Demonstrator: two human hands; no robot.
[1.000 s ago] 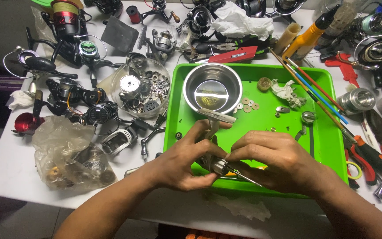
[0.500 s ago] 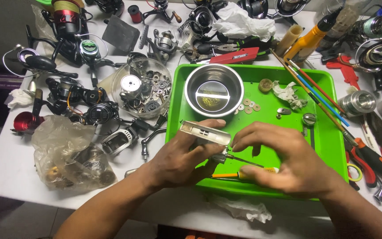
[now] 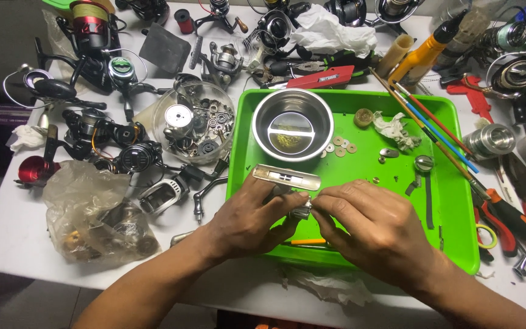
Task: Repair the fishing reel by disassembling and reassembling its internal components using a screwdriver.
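Note:
Over the near part of a green tray, my left hand grips a silver fishing reel spool, its pale rim sticking out above my fingers. My right hand meets it from the right, fingertips pinched on a small metal part at the spool's base; what the fingers hold is mostly hidden. An orange-handled tool lies on the tray under my hands. A steel bowl stands at the tray's far left, with washers beside it.
Left of the tray are a clear bowl of small parts, several fishing reels and a plastic bag of parts. Brushes, pliers, a silver spool and an orange bottle lie to the right. Crumpled tissue sits at the back.
My hands turned the spool so its rim faces up and left. My right hand closed in on the spool's base, and the thin tool it held earlier is no longer visible.

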